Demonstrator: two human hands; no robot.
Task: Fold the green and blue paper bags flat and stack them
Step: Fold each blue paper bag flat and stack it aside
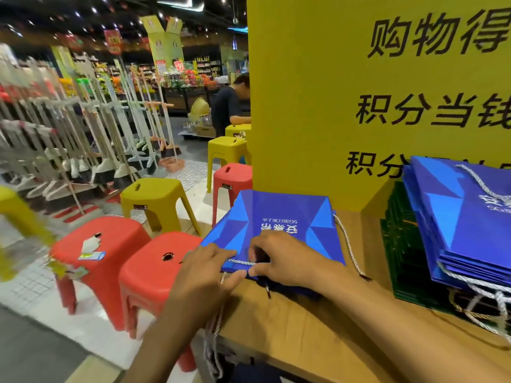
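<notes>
place: you're in a supermarket | cues: broom racks [91, 125], stocked shelves [206, 67], hanging price signs [112, 41], plastic stools [157, 194], yellow promo board [312, 111]

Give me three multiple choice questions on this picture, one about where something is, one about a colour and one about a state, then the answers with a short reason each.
1. What does the pile of blue bags on the right rest on? A a red stool; B the green bags; C the floor.
2. What colour is the rope handle at the near edge of the nearest blue bag? A black; B red; C white.
3. How is that blue bag? A lying flat on the table; B standing open; C crumpled up.

Answers:
1 B: the green bags show directly under the pile.
2 C: the rope handle between the left hand and right hand is white.
3 A: it lies flat on the table, with both hands gripping its near edge.
</notes>
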